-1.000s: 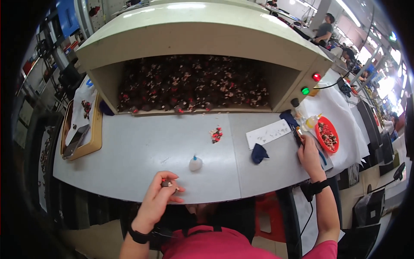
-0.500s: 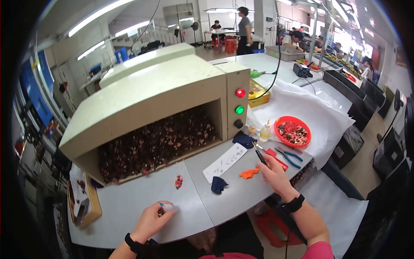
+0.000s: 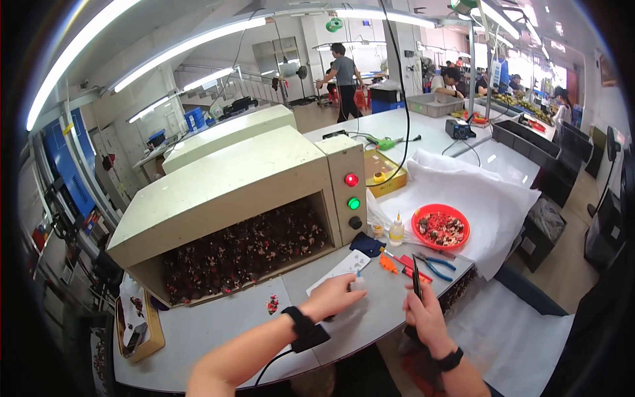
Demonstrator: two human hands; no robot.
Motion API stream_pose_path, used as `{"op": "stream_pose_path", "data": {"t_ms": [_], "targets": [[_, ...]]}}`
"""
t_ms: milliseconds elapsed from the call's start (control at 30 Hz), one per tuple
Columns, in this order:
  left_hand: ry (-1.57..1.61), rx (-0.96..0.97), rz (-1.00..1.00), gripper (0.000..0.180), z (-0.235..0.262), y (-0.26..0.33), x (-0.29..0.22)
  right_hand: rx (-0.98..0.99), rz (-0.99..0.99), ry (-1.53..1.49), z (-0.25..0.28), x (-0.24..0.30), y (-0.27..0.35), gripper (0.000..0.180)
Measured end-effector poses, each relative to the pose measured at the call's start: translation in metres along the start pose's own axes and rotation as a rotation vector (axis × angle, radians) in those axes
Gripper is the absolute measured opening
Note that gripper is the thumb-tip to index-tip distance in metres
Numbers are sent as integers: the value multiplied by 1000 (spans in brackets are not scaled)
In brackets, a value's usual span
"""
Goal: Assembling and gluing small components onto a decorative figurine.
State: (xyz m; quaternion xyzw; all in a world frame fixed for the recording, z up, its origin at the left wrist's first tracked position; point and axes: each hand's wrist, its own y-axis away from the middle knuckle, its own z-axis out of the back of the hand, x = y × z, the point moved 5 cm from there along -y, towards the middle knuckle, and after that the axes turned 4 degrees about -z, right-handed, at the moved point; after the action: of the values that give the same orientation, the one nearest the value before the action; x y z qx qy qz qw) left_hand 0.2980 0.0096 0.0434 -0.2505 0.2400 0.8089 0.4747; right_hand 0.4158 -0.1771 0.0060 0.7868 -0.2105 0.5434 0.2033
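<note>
A pale, blue-tipped bottle, tip up, is left of a slim, nearly upright black tool.

2 hnds, 1 bowl, 1 blue-hdl plrs

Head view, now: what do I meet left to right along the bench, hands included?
Tan tray → small pile of red and dark bits → left hand → orange scrap → right hand.

I can read no text, label or number remotely; dark marking on the yellow rectangular open tray is illegible.
</note>
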Motion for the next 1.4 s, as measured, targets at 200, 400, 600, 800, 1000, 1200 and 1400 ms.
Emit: {"op": "stream_pose_path", "data": {"t_ms": [200,400,600,800,1000,1200,1400], "targets": [[-67,-66,-18,51,-26,-45,-5,-81,37,-87,-12,-6,58,33],[80,-149,-64,62,-19,-22,5,142,140,-200,-20,16,78,38],[863,41,138,41,11,99,14,409,186,-455,-35,37,89,107],[1112,-287,234,48,-13,226,53,255,196,-207,-43,-8,60,50],[1374,-513,360,45,-36,249,86,307,39,-110,-110,-20,58,44],[1576,-459,160,44,-38,230,93,422,195,-64,-135,-15,57,29],[1706,-458,92,44,-47,241,100,434,135,165,-140,-14,64,38]]}}
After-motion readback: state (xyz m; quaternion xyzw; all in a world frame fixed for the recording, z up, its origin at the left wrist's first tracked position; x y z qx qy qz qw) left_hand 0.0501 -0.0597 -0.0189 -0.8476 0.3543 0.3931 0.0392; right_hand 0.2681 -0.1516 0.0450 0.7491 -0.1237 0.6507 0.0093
